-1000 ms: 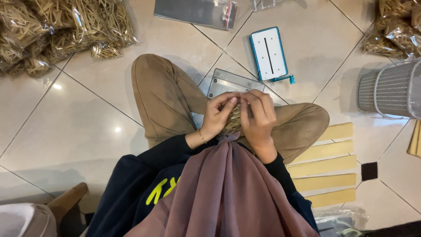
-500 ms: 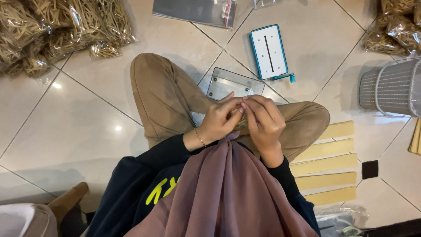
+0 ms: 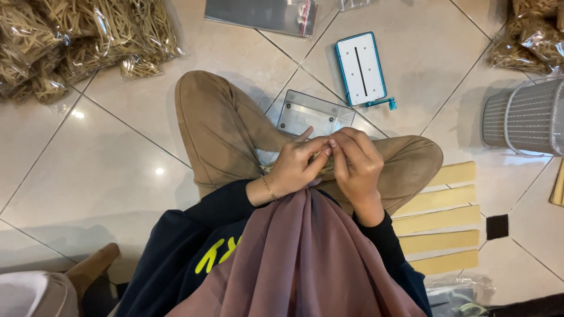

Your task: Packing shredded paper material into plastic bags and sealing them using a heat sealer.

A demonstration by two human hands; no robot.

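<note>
Left hand (image 3: 296,167) and right hand (image 3: 355,164) meet over the lap, fingertips pinching thin tan rubber bands (image 3: 325,159); clear rectangular plastic box (image 3: 314,114) lies just beyond the knees on the tiled floor.

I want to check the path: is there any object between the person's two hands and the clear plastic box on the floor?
Nothing visible does. The left hand and right hand pinch a small bundle of tan strands above the lap; the clear rectangular plastic box lies just beyond the fingertips, with only the beige trouser leg beside it.
</note>
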